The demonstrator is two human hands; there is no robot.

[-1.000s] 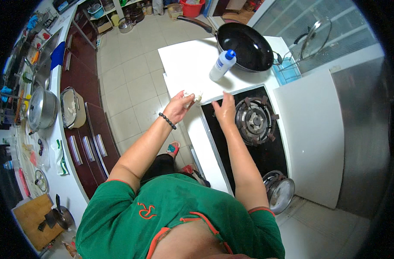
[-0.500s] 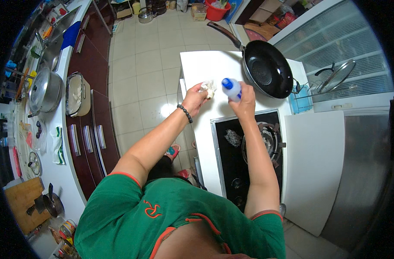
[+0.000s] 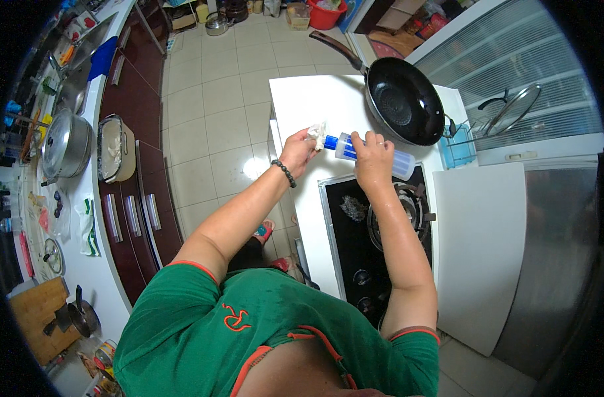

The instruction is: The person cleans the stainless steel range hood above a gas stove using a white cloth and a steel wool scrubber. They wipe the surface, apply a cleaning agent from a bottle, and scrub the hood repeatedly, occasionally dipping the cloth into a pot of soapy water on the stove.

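Observation:
My left hand [image 3: 298, 152] pinches a crumpled white cloth or tissue [image 3: 317, 134] over the near-left part of the white counter [image 3: 300, 99]. My right hand [image 3: 374, 162] is wrapped round a clear plastic squeeze bottle [image 3: 402, 164] with a blue cap. The bottle lies tilted nearly level, its blue nozzle pointing left and meeting the white wad; whether they touch is hard to make out. Beyond my right hand, a black wok [image 3: 404, 102] with a brown handle rests on the counter.
Below the hands is a black gas hob [image 3: 355, 245] with a steel-wool scrubber [image 3: 353, 208]. A blue rack [image 3: 457, 147] holds a glass lid [image 3: 513, 109] at the right. On the left counter stand a steel pot [image 3: 65, 145] and a beige tub [image 3: 116, 149] at its edge.
The squeeze bottle has turned from pointing up and left to lying nearly level, its nozzle now at the white wad. My left hand stays almost in place.

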